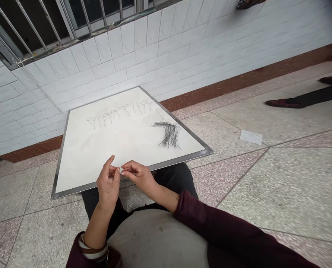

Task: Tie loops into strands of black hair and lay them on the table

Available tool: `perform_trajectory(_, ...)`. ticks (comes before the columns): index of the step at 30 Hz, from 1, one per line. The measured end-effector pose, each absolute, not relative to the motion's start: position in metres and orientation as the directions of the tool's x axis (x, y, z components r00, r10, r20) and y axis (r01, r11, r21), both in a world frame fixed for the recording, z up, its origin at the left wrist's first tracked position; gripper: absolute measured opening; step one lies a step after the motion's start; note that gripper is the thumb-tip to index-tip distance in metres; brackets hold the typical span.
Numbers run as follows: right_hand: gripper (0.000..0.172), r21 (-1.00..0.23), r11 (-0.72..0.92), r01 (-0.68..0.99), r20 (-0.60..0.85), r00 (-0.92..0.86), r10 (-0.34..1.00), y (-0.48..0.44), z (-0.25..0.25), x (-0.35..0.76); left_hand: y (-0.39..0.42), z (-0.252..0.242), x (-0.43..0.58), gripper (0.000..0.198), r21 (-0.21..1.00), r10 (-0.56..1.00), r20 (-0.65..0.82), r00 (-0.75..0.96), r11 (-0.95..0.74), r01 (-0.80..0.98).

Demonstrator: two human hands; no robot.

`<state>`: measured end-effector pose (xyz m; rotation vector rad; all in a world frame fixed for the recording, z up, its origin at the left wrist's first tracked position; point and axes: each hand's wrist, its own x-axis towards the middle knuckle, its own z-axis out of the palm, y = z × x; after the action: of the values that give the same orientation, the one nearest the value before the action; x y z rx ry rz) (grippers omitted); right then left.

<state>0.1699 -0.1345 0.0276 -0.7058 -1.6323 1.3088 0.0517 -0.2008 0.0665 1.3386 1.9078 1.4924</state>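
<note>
A white board (104,149) with a metal edge lies across my knees. Both hands meet above its near edge. My left hand (109,182) pinches with thumb and fingertip, one finger pointing up. Close beside it, my right hand (138,175) is also closed in a pinch. Whatever sits between the fingertips is too small or thin to make out. Toward the far side of the board runs a row of several thin dark looped strands (118,111). A loose bundle of dark strands (170,134) is spread at the board's right side.
A white tiled wall (104,70) with a barred window (70,22) stands behind the board. On the speckled floor (294,178) to the right is a white scrap of paper (251,137). Another person's leg and shoe (285,103) reach in from the right edge.
</note>
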Motion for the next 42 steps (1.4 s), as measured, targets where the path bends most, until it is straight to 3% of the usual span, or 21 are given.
perform_trajectory(10,0.016,-0.829,0.559,0.027,0.498,-0.419,0.759,-0.140,0.022,0.166,-0.201,0.066,0.046,0.043,0.901,0.830,0.226,-0.510,0.021,0.433)
perform_trajectory(18,0.016,-0.928,0.364,-0.080,0.365,-0.387,0.847,-0.143,0.027,0.166,-0.204,0.064,0.043,0.045,0.876,0.850,0.231,-0.474,0.031,0.481)
perform_trajectory(28,0.016,-0.863,0.501,-0.061,0.478,-0.417,0.773,-0.140,0.026,0.169,-0.206,0.063,0.040,0.043,0.910,0.874,0.219,-0.435,-0.022,0.415)
perform_trajectory(33,0.019,-0.802,0.595,-0.053,0.544,-0.477,0.690,-0.137,0.023,0.172,-0.209,0.064,0.037,0.040,0.882,0.876,0.230,-0.423,-0.004,0.472)
perform_trajectory(42,0.030,-0.821,0.568,-0.053,0.519,-0.483,0.705,-0.140,0.020,0.170,-0.208,0.066,0.040,0.039,0.893,0.842,0.250,-0.477,-0.011,0.450)
